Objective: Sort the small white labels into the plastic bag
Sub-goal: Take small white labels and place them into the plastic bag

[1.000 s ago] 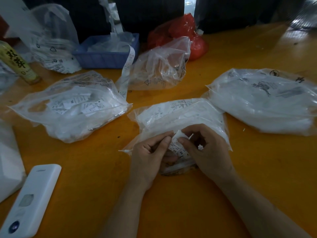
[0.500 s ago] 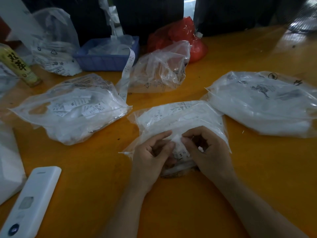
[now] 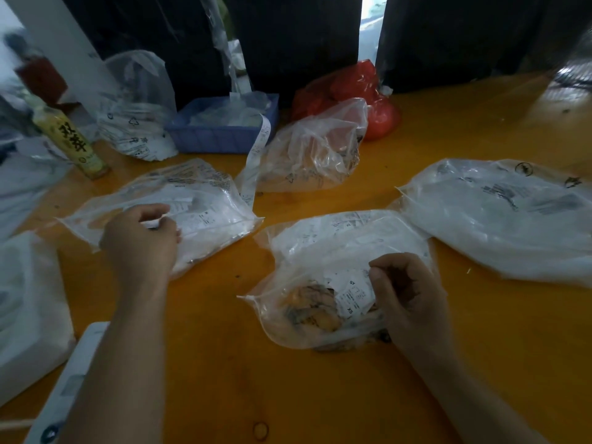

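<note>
The left hand point(image 3: 141, 238) reaches over the left bag point(image 3: 205, 216), pinching what looks like a label (too small to be sure), while the right hand point(image 3: 407, 293) pinches the labels point(image 3: 352, 291) at the middle bag point(image 3: 336, 248), so the next move is dropping it in.

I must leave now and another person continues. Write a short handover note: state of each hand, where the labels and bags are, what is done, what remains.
Left hand: over the left bag, fingers curled; a small white bit shows at the fingertips, and I cannot tell if it is a held label.
Right hand: pinches printed labels at the mouth of the middle bag.
Bags: both lie on the orange table, already holding white labels; a third full bag lies to the right.
Done: many labels bagged.
Left: the labels in the right hand, and whatever the left one holds.
</note>
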